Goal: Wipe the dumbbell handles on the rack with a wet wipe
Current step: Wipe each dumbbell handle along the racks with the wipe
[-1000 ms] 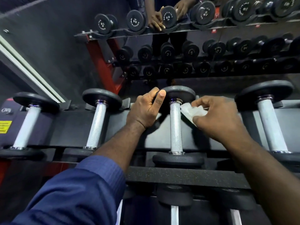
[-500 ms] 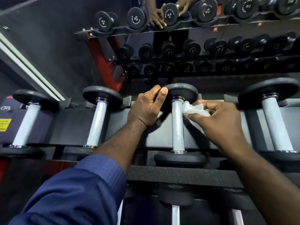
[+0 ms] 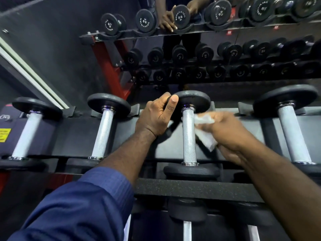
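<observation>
- Dumbbell handle [image 3: 189,136], silver and knurled, lies across the top tier of the rack [image 3: 78,136], third from the left of four in view.
- Left grip [image 3: 156,117] is clenched on the rim of that dumbbell's far plate [image 3: 196,100], thumb raised.
- Right grip [image 3: 227,131] clutches a white wet wipe [image 3: 205,139], which is against the handle's right side near its far end.
- Blue sleeve [image 3: 83,206] covers the left forearm.
</observation>
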A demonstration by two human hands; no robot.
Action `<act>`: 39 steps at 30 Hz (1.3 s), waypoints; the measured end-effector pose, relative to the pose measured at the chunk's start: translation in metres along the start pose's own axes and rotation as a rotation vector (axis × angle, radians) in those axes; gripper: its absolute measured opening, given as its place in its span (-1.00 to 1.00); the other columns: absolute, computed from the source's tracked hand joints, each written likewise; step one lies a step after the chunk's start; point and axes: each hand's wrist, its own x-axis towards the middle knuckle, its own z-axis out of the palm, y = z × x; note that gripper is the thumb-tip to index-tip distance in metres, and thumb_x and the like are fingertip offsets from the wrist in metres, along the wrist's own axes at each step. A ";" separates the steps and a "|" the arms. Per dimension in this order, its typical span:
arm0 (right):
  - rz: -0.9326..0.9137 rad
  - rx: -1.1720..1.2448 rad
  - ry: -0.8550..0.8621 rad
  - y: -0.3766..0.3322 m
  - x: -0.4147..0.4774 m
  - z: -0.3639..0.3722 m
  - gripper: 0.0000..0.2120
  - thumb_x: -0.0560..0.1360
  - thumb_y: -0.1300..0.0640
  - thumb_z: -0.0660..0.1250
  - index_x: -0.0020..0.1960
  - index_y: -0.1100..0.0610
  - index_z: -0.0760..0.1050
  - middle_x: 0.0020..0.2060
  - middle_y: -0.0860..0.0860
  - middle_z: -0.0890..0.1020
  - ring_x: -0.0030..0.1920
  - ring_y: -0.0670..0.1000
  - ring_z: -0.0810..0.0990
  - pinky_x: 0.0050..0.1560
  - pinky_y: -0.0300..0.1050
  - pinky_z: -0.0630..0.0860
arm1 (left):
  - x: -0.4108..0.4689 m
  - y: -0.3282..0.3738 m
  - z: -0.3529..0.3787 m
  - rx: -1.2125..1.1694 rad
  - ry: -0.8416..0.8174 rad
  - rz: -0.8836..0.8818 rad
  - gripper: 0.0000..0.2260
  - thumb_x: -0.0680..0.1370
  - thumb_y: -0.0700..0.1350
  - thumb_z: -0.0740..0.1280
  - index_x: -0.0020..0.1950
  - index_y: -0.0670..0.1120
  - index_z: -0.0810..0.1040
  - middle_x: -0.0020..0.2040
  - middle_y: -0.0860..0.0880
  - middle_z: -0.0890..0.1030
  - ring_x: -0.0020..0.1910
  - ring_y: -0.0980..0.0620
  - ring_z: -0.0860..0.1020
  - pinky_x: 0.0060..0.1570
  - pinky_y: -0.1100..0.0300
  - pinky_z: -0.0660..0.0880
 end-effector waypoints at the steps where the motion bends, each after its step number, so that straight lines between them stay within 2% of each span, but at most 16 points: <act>1: 0.079 -0.003 -0.078 0.001 -0.006 -0.002 -0.83 0.55 0.43 0.33 0.05 0.30 0.66 -0.06 0.27 0.72 -0.06 0.24 0.69 -0.04 0.11 0.64 | 0.000 0.000 -0.001 0.001 -0.002 0.000 -0.50 0.66 0.38 -0.01 -0.11 0.00 0.41 -0.38 0.18 0.45 -0.37 0.08 0.44 -0.31 0.01 0.47; 3: 0.196 0.052 -0.173 0.001 -0.013 -0.008 -0.82 0.56 0.45 0.29 0.11 0.36 0.61 -0.01 0.32 0.70 -0.04 0.25 0.69 -0.07 0.03 0.69 | 0.000 0.000 0.000 0.000 0.001 0.004 -0.50 0.66 0.38 -0.01 -0.12 0.01 0.41 -0.37 0.17 0.44 -0.36 0.06 0.44 -0.31 -0.02 0.49; 5: 0.216 0.189 -0.154 -0.003 -0.006 -0.008 -0.79 0.56 0.49 0.24 0.14 0.40 0.58 0.03 0.31 0.70 0.08 0.25 0.70 0.15 0.15 0.64 | 0.000 0.001 0.000 0.003 0.003 0.004 -0.50 0.66 0.38 -0.01 -0.12 0.00 0.40 -0.37 0.18 0.44 -0.36 0.07 0.43 -0.31 0.00 0.46; 8: 0.180 0.356 -0.126 -0.011 0.003 0.001 -0.77 0.60 0.48 0.17 0.11 0.40 0.58 0.02 0.27 0.71 0.02 0.14 0.74 0.19 0.05 0.63 | 0.000 0.001 0.000 0.004 0.009 0.002 -0.51 0.66 0.38 -0.01 -0.12 0.00 0.40 -0.36 0.18 0.46 -0.37 0.08 0.42 -0.32 0.01 0.44; 10: 0.224 0.345 -0.191 -0.004 0.000 -0.004 -0.76 0.62 0.44 0.18 0.20 0.38 0.56 0.09 0.29 0.69 0.13 0.21 0.70 0.32 0.14 0.54 | -0.001 0.002 0.000 0.008 0.010 0.000 -0.50 0.65 0.39 -0.02 -0.12 0.01 0.39 -0.35 0.17 0.46 -0.38 0.09 0.42 -0.33 0.02 0.44; 12: 0.214 0.070 -0.345 0.007 -0.014 -0.020 -0.79 0.62 0.36 0.25 0.19 0.31 0.60 0.07 0.30 0.68 0.13 0.29 0.65 0.31 0.23 0.48 | -0.001 0.002 0.001 0.018 0.010 -0.001 -0.48 0.64 0.41 -0.03 -0.11 0.01 0.39 -0.35 0.17 0.47 -0.37 0.09 0.44 -0.32 0.04 0.42; 14: 0.079 -0.399 -0.474 0.012 -0.030 -0.032 -0.87 0.62 0.26 0.33 0.05 0.19 0.66 -0.08 0.21 0.70 -0.09 0.22 0.60 0.02 0.13 0.49 | 0.000 0.002 0.001 0.022 0.009 0.000 -0.48 0.64 0.42 -0.04 -0.11 0.02 0.39 -0.35 0.17 0.46 -0.36 0.07 0.46 -0.31 0.03 0.43; 17: -0.160 -0.948 -0.358 -0.003 -0.039 -0.029 -0.89 0.57 0.17 0.37 0.00 0.02 0.66 -0.19 -0.05 0.72 -0.19 0.00 0.66 -0.05 0.04 0.61 | 0.000 0.001 0.001 0.016 0.008 -0.004 -0.51 0.65 0.39 -0.02 -0.12 0.02 0.37 -0.36 0.19 0.46 -0.37 0.06 0.43 -0.31 -0.02 0.46; 19: -0.293 -1.097 -0.173 -0.016 -0.038 -0.020 -0.77 0.51 0.18 0.33 0.06 -0.10 0.62 -0.18 -0.07 0.69 -0.30 -0.07 0.57 -0.14 0.02 0.62 | 0.000 0.001 0.001 0.016 0.010 -0.006 -0.50 0.65 0.39 -0.02 -0.12 0.00 0.37 -0.37 0.18 0.45 -0.38 0.07 0.42 -0.31 -0.01 0.45; 22: -0.622 -0.894 0.045 -0.033 -0.037 -0.003 -0.61 0.48 0.10 0.21 0.24 -0.19 0.52 -0.02 -0.06 0.69 -0.23 -0.06 0.57 -0.12 -0.01 0.61 | 0.000 0.000 0.001 0.028 0.013 -0.005 -0.52 0.64 0.39 -0.01 -0.14 0.02 0.35 -0.36 0.16 0.47 -0.36 0.08 0.45 -0.31 0.04 0.37; 24: -0.824 -0.936 0.028 -0.036 -0.032 0.002 -0.52 0.44 0.04 0.09 0.27 -0.14 0.56 0.11 -0.11 0.68 -0.04 -0.02 0.62 -0.05 -0.04 0.59 | 0.000 0.000 0.001 0.023 0.008 -0.013 -0.53 0.65 0.38 0.00 -0.14 0.03 0.38 -0.36 0.10 0.49 -0.33 0.05 0.50 -0.30 0.00 0.44; 26: -0.925 -1.281 -0.065 -0.031 -0.026 0.002 -0.50 0.44 0.16 0.15 0.30 -0.09 0.59 0.26 -0.16 0.63 -0.01 0.02 0.58 -0.10 -0.04 0.59 | -0.001 0.002 0.002 0.022 0.005 -0.024 -0.51 0.64 0.40 -0.01 -0.12 0.03 0.40 -0.37 0.07 0.50 -0.32 0.04 0.52 -0.29 0.00 0.47; 29: -0.726 -1.420 -0.320 -0.025 -0.024 -0.003 -0.46 0.46 0.26 0.31 0.32 -0.21 0.56 0.38 -0.35 0.48 0.21 -0.10 0.54 0.03 0.00 0.60 | -0.001 0.001 0.001 0.030 0.011 -0.014 -0.50 0.63 0.41 -0.03 -0.10 0.03 0.40 -0.36 0.17 0.49 -0.37 0.10 0.48 -0.32 0.07 0.38; 32: -0.566 -1.311 -0.512 -0.033 -0.030 -0.002 -0.45 0.40 0.22 0.21 0.23 -0.28 0.56 0.27 -0.42 0.53 0.25 -0.25 0.53 0.17 0.00 0.58 | -0.001 0.000 0.001 0.020 0.007 -0.012 -0.47 0.63 0.41 -0.03 -0.08 0.00 0.42 -0.37 0.16 0.46 -0.38 0.09 0.47 -0.33 0.05 0.41; 36: -0.667 -1.224 -0.216 -0.048 -0.022 0.004 -0.45 0.39 -0.07 -0.01 0.28 -0.28 0.53 0.28 -0.33 0.57 0.25 -0.12 0.57 0.12 0.01 0.59 | 0.000 0.000 0.001 0.024 0.012 -0.006 -0.48 0.64 0.40 -0.02 -0.07 0.02 0.46 -0.38 0.11 0.49 -0.34 0.11 0.51 -0.31 0.08 0.39; 39: -0.655 -1.334 -0.256 -0.042 -0.020 0.013 -0.58 0.52 0.07 0.22 0.30 -0.28 0.47 0.26 -0.29 0.58 0.19 -0.07 0.60 0.08 0.04 0.59 | 0.000 -0.001 0.001 0.016 0.006 -0.007 -0.46 0.63 0.42 -0.03 -0.05 0.02 0.47 -0.34 0.14 0.51 -0.32 0.09 0.51 -0.29 0.06 0.40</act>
